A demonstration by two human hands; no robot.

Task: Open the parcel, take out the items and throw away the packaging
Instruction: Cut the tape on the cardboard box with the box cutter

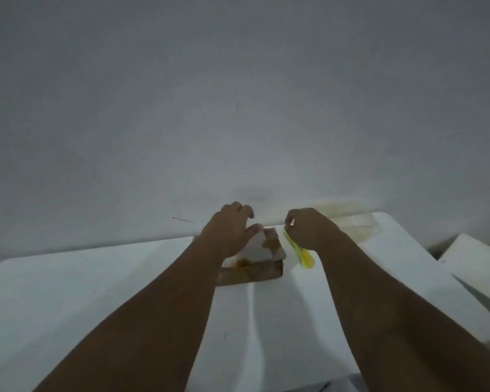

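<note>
Near the worktop's [96, 292] far edge, left hand [227, 236] is spreading over the parcel [256, 258] while right hand [309, 229] is pinching a yellow cutter [300, 251] just to the parcel's right.

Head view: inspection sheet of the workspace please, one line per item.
Surface: white table, a ridge running down its middle.
Job's things: parcel near the table's far edge, brown tape on a pale wrap, looks partly opened; too blurred to tell any contents.
Clutter: nothing seen on the table.
Hands: left hand open, resting on the parcel; right hand shut on a yellow cutter, beside the parcel's right side.
Cables: nothing seen.
Surroundings: plain grey wall behind; white block past the table's right edge; pale stain at the far right corner.
</note>
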